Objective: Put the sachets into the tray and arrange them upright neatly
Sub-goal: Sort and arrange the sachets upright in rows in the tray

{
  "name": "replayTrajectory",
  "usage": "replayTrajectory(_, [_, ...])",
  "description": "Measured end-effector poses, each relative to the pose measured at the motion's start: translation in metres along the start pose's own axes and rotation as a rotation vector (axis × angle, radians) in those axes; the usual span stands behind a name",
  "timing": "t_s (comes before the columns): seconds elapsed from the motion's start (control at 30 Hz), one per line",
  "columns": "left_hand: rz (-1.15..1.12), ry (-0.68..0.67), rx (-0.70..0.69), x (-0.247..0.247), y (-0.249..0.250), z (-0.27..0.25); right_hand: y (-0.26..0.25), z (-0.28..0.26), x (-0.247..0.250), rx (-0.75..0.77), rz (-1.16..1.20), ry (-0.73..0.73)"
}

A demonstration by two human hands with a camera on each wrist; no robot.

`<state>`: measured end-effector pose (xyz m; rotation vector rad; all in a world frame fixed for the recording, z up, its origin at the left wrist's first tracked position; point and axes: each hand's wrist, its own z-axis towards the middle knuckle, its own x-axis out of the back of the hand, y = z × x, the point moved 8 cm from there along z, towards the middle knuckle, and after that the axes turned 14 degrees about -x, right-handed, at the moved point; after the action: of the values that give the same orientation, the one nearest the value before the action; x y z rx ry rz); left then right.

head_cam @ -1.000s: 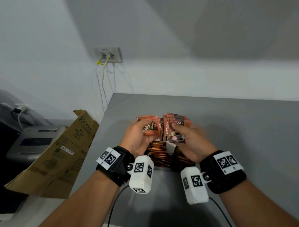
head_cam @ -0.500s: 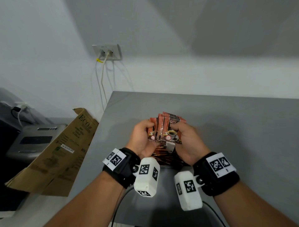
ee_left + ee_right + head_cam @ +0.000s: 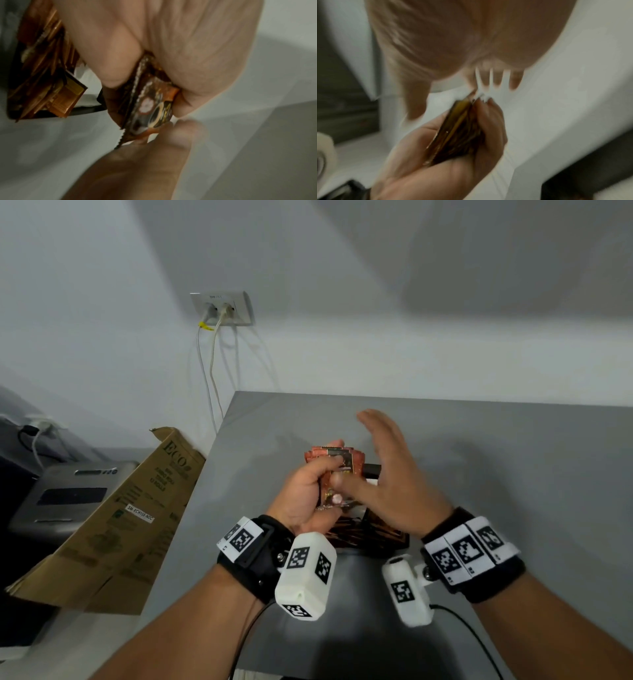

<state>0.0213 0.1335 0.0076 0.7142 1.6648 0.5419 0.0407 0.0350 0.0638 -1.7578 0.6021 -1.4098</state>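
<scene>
My left hand [image 3: 310, 491] grips a stack of orange-brown coffee sachets [image 3: 337, 463], held upright above the near left part of the dark tray [image 3: 399, 539]. More sachets [image 3: 352, 530] lie packed inside that tray. My right hand [image 3: 394, 470] is flat with straight fingers against the stack's right side, holding nothing. In the left wrist view fingers and thumb curl round the sachets [image 3: 150, 108], with the tray [image 3: 42, 81] at the left. The right wrist view is blurred: straight fingers [image 3: 515, 79] above the stack [image 3: 458, 128] in my left hand.
The grey table [image 3: 531, 481] runs back to a white wall. Off its left edge leans a cardboard box [image 3: 113, 518] beside a grey device [image 3: 68, 494]. A wall socket [image 3: 222, 308] has two cables hanging down. A black cable [image 3: 476, 642] trails from my right wrist.
Both hands held the sachets fanned apart, then pressed them into one stack. Now my right hand has let go and opened flat beside it, and my left hand holds the stack alone.
</scene>
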Motion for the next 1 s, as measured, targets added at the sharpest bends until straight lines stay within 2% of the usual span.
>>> replayTrajectory(0.07, [-0.005,-0.057,0.030,-0.003,0.000,-0.004,-0.011,-0.007,-0.008,0.105,-0.255,-0.154])
replayTrajectory(0.13, [0.009,-0.137,0.040,-0.010,0.000,-0.008,-0.015,-0.010,-0.011,0.149,-0.370,-0.179])
replayTrajectory(0.23, [0.017,-0.192,0.020,-0.015,0.004,-0.011,-0.022,-0.009,-0.011,0.228,-0.287,-0.133])
replayTrajectory(0.33, [0.001,-0.220,-0.019,-0.019,0.006,-0.011,-0.022,-0.010,-0.016,0.223,-0.214,-0.193])
replayTrajectory(0.47, [-0.071,-0.115,-0.038,-0.009,0.002,-0.006,-0.023,-0.008,-0.017,0.216,-0.199,-0.187])
replayTrajectory(0.57, [-0.102,-0.176,0.006,-0.017,0.002,-0.009,-0.021,-0.009,-0.019,0.217,-0.254,-0.185])
replayTrajectory(0.7, [-0.049,-0.117,-0.013,-0.009,0.007,-0.006,-0.023,-0.008,-0.020,0.206,-0.244,-0.173])
replayTrajectory(0.8, [0.064,-0.125,-0.031,-0.006,0.013,-0.005,-0.018,-0.003,-0.013,0.138,-0.119,-0.204])
replayTrajectory(0.9, [0.097,-0.098,-0.092,-0.001,0.023,-0.001,-0.008,0.009,0.004,0.014,0.090,-0.174])
replayTrajectory(1.0, [0.142,-0.102,-0.108,-0.002,0.025,0.003,-0.001,0.020,0.011,-0.037,0.182,-0.161])
